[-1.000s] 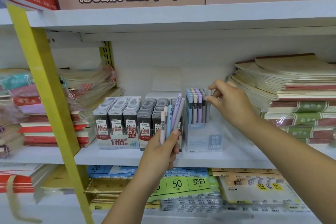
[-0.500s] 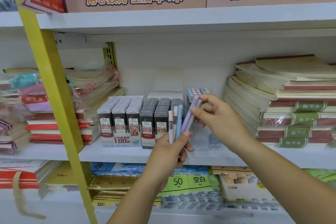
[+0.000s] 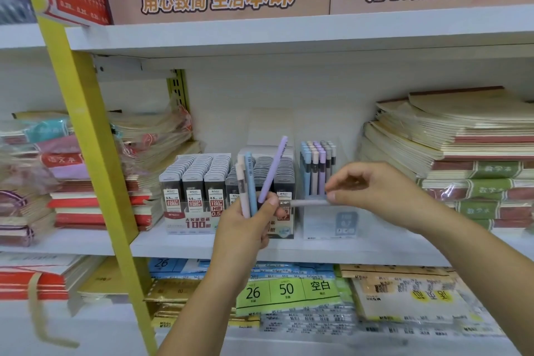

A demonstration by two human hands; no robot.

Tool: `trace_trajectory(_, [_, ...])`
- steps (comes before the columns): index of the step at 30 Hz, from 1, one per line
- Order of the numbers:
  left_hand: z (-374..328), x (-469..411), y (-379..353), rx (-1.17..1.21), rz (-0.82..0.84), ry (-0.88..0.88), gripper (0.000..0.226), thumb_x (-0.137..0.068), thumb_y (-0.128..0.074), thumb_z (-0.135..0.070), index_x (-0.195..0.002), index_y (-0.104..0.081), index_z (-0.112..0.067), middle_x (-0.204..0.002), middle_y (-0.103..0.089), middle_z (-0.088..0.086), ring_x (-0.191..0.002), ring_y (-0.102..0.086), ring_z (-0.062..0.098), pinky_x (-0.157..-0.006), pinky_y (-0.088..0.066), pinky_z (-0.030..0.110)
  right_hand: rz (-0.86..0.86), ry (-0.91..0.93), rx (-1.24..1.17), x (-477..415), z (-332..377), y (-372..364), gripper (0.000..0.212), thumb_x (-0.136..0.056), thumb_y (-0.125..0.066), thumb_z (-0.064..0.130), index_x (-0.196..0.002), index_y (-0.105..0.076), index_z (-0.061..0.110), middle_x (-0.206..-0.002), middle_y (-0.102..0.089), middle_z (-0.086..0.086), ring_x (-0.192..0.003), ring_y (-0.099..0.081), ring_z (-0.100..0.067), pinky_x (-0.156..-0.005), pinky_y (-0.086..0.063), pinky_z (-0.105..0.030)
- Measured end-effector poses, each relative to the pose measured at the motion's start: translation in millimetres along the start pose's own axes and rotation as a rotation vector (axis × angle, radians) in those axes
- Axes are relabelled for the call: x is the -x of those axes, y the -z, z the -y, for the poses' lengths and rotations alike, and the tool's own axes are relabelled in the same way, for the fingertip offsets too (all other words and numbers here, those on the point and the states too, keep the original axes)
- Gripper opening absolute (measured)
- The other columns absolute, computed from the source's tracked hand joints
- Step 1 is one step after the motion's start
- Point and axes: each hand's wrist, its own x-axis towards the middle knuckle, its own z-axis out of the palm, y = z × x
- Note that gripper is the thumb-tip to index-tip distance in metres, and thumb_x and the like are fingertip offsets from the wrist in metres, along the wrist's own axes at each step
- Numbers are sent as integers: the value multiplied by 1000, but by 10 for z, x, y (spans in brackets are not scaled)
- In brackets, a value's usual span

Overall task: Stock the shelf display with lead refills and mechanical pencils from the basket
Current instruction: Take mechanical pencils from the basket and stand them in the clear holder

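l hand (image 3: 245,228) grips a fan of mech pencils (image 3: 250,179) by their lower ends, tops up: pinkish, blue, purple. r hand (image 3: 372,191) pinches one end of a lilac pencil (image 3: 312,203), which lies level between the two hands. its far end sits at the l thumb; can't tell if it's fully free of the bunch. the clear pencil stand (image 3: 326,225) is just behind the r fingertips on the shelf (image 3: 185,243), w/ stocked pencils (image 3: 316,162) upright in its back rows & what looks like room in front. lead refills (image 3: 195,179) stand boxed behind & left of the l hand. to do this well, imo: draw the lilac one clear, turn it upright w/ the same end up as the rest, then lower it into a front gap w/o knocking its neighbours. hold the l grip firm so the fan doesn't slip.
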Motion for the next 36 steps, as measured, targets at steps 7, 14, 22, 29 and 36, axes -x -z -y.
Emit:
trace_trajectory(7, [-105, -23, -130, -100, 48, -100, 4, -93, -68, -26, -90, -71, -25, -69, -73, 2, -45, -44, 6, -40, -35, 17, 59, 217, 213, -69, 234, -260, 31, -84, -73, 19, -107, -69, 39, -82, -68, 21, -80, -61, 7, -74, -46, -12])
trace_trajectory(14, [-24, -12, -109, -22, 71, -33, 20, -97, -58, -35, -105, -63, -17, -69, -68, -1, -45, -38, 6, -39, -31, 18, -393, 298, -158, -151, 135, 158, 54, -91, -61, 4, -121, -46, 47, -91, -68, 5, -87, -69, -8, -76, -58, -26])
trace_trajectory(22, [119, -16, -95, -79, 67, 22, 19, -99, -58, -32, -102, -65, -14, -71, -68, 1, -47, -38, 7, -41, -32, 19, -375, 283, 169, -313, -147, -24, 49, -91, -63, 18, -95, -46, 63, -89, -62, 23, -81, -66, 3, -70, -53, -17])
trace_trajectory(29, [159, -25, -91, -79, 68, 33, 15, -100, -58, -30, -98, -65, -17, -70, -68, 1, -46, -39, 7, -41, -32, 19, -347, 262, 222, -321, -253, -43, 40, -91, -62, 18, -96, -47, 55, -88, -64, 17, -81, -67, -4, -74, -59, -37])
trace_trajectory(36, [177, -29, -90, -70, 63, 31, 15, -99, -59, -31, -98, -66, -18, -69, -68, 1, -46, -38, 7, -41, -32, 19, -422, 221, 436, -413, -369, -72, 25, -84, -73, 23, -104, -57, 28, -81, -58, 19, -84, -52, -1, -62, -37, -12])
